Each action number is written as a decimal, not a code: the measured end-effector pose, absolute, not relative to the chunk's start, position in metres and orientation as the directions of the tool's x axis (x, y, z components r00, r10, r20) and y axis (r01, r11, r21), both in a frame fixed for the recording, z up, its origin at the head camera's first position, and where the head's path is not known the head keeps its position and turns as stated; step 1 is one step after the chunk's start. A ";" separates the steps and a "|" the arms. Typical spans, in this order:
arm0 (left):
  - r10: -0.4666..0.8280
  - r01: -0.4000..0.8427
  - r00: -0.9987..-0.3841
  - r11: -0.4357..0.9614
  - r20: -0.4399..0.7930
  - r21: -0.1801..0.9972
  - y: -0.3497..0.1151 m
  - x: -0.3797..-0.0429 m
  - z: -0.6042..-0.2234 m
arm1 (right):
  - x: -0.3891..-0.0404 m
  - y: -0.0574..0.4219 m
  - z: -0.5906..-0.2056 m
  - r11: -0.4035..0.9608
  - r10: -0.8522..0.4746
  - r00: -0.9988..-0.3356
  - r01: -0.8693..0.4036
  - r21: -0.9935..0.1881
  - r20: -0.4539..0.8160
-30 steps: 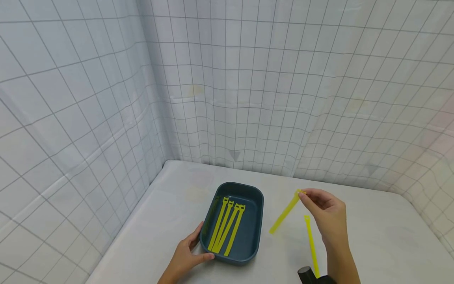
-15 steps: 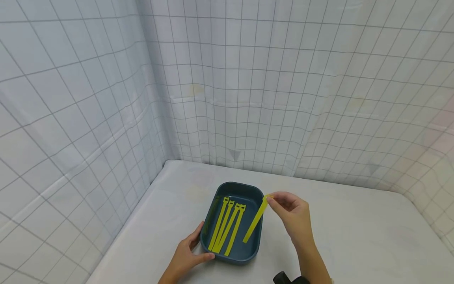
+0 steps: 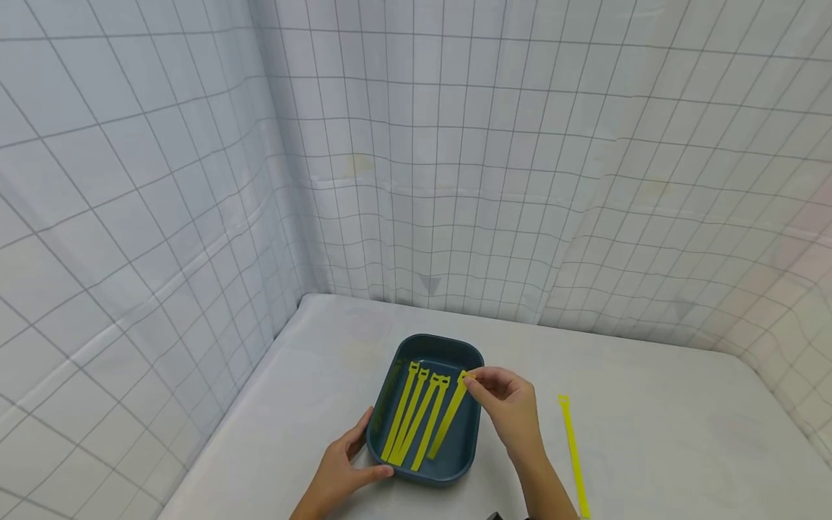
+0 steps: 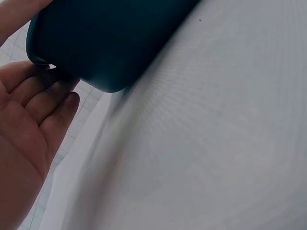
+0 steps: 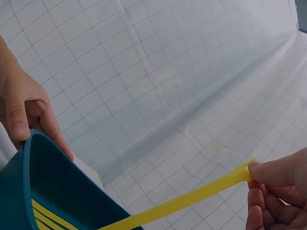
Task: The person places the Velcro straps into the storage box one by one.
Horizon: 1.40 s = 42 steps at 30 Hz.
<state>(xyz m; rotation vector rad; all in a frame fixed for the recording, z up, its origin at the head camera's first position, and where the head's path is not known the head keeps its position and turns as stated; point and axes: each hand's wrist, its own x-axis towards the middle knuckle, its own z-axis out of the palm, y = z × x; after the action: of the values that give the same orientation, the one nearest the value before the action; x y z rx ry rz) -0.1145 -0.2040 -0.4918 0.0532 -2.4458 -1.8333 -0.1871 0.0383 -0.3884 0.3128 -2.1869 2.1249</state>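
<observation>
In the head view a dark teal tray (image 3: pixel 458 462) stands on the table with several yellow hook-and-loop cable ties (image 3: pixel 406 415) lying side by side in it. My left hand (image 3: pixel 338 466) holds the tray's near left corner, thumb at the near rim and fingers along the left side. Between thumb and fingertips my right hand (image 3: pixel 510 408) pinches another yellow cable tie (image 3: pixel 448 419) by its slotted head, and the strap slants down into the tray's right part. The right wrist view shows this pinched tie (image 5: pixel 187 199) crossing the tray wall (image 5: pixel 26 177).
One more yellow cable tie (image 3: pixel 573 455) lies on the white table (image 3: pixel 676 426), right of my right forearm. White grid-patterned curtains (image 3: pixel 455 180) rise behind the table and at both sides.
My right hand has carried its cable tie leftward from above the table to the tray and lowered it inside. The loose tie on the right shows again. My left hand stays on the tray.
</observation>
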 end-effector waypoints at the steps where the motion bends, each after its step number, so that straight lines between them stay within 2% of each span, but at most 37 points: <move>1: -0.077 0.025 -0.996 0.281 0.048 0.959 -0.204 -0.114 -0.492 | -0.187 0.038 -0.390 0.019 -0.093 -0.977 -0.194 -0.981 0.191; 10: -0.063 0.022 -0.997 0.262 0.040 0.965 -0.206 -0.113 -0.491 | -0.187 0.036 -0.397 0.016 -0.119 -0.983 -0.141 -0.990 0.138; 17: -0.063 0.023 -0.997 0.255 0.040 0.967 -0.206 -0.113 -0.492 | -0.192 0.036 -0.403 0.046 -0.117 -0.983 -0.149 -0.988 0.143; 32: -0.068 0.023 -0.997 0.254 0.042 0.967 -0.205 -0.112 -0.491 | -0.230 0.031 -0.425 0.278 -0.121 -0.965 -0.258 -0.925 0.233; 42: -0.065 0.028 -0.997 0.242 0.045 0.970 -0.204 -0.114 -0.490 | -0.246 0.023 -0.435 0.341 -0.122 -0.958 -0.285 -0.896 0.258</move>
<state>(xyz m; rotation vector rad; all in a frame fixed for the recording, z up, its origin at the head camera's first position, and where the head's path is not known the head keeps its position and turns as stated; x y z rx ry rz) -0.1140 -0.2039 -0.4895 0.0361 -2.4154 -1.8890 -0.2457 0.0228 -0.4350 0.3750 -2.4501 1.6833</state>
